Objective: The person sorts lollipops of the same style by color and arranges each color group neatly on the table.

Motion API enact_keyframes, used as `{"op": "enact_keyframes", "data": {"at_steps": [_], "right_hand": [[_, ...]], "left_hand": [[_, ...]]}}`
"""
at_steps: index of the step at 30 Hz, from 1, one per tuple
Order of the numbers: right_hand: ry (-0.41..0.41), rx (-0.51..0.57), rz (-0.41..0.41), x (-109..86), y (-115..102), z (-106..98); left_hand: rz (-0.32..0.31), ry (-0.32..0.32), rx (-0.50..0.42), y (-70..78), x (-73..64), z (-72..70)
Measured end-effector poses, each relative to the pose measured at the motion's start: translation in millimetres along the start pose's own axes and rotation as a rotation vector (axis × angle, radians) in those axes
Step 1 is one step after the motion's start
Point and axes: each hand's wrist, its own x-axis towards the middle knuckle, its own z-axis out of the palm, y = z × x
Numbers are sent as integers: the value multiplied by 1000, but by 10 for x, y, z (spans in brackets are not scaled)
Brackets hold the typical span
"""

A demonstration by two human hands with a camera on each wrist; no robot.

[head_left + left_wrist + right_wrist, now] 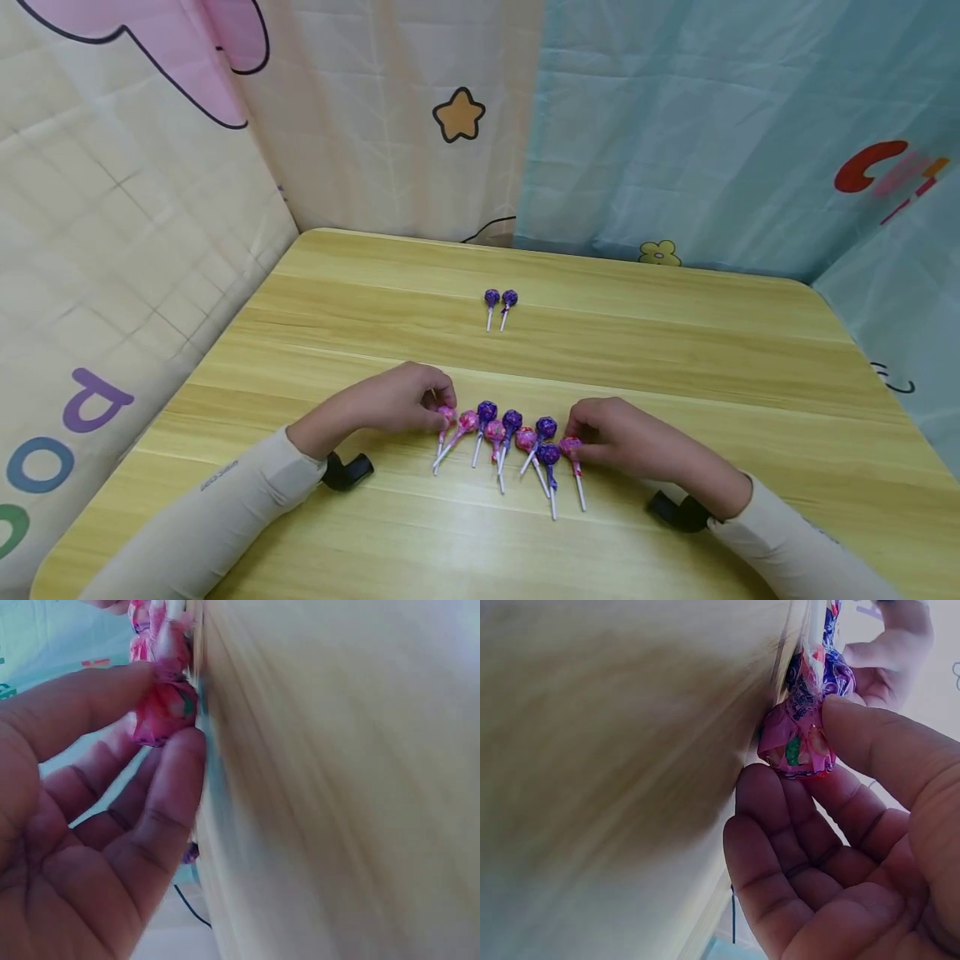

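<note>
A cluster of wrapped lollipops, some pink and some purple, lies on the table between two hands in the head view. At its left end my left hand (405,400) pinches a pink lollipop (166,712) by its round head, thumb on one side and a finger on the other. My right hand (622,439) holds the head of another pink lollipop (799,742) at the right end, between thumb and fingertips. Both sticks point toward the near edge. Between them lie purple lollipops (512,419) and more pink lollipops (494,431), heads away from me, some sticks crossing.
Farther back on the wooden table (675,350), two purple lollipops (500,298) lie side by side. Printed curtains (375,125) stand along the table's back and sides. Black wrist devices (348,472) sit at both wrists, beside the sleeve cuffs.
</note>
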Motion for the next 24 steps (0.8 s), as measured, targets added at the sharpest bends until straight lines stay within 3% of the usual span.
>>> {"op": "enact_keyframes", "data": {"at_steps": [6, 10, 16, 24], "right_hand": [[0, -11, 3, -1, -17, -2], [1, -12, 12, -6, -25, -1], [-10, -4, 45, -7, -26, -3], [-24, -16, 63, -1, -30, -5]], "left_hand": [[-20, 60, 32, 18, 43, -118], [-10, 56, -8, 7, 157, -252], [29, 34, -157, -58, 464, -400], [4, 86, -132, -214, 857, -425]]}}
